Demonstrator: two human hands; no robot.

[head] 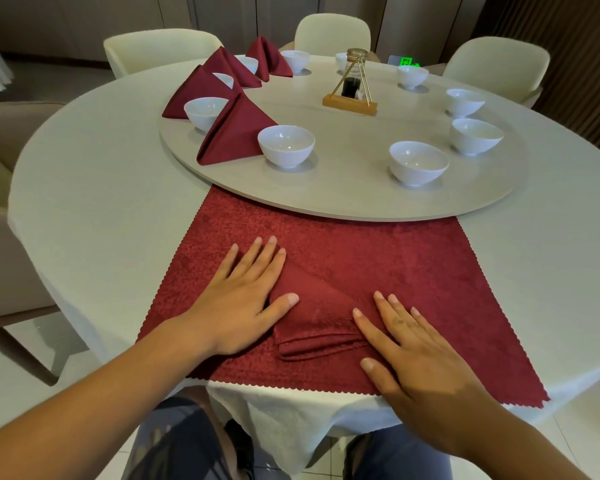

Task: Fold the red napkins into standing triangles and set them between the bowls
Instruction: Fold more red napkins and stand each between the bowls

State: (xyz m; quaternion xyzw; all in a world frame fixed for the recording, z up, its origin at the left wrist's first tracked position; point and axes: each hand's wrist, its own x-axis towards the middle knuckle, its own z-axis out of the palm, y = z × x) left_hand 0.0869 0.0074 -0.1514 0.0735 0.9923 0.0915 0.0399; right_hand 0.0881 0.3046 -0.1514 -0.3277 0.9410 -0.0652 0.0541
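A red napkin folded into a flat triangle [321, 317] lies on a larger red cloth [413, 268] at the table's near edge. My left hand [246, 299] presses flat on the triangle's left side, fingers straight. My right hand [416, 348] rests flat on its right side. Several folded red napkins stand on the round turntable [343, 199] at the far left, the nearest one [234, 133] between two white bowls [286, 145] [205, 112]. More white bowls [418, 162] [475, 136] ring the right side with bare gaps between them.
A wooden stand with a dark bottle in a gold frame [350, 91] sits at the turntable's centre. Cream chairs [333, 32] surround the white-clothed round table [94, 202]. My knees show below the table edge.
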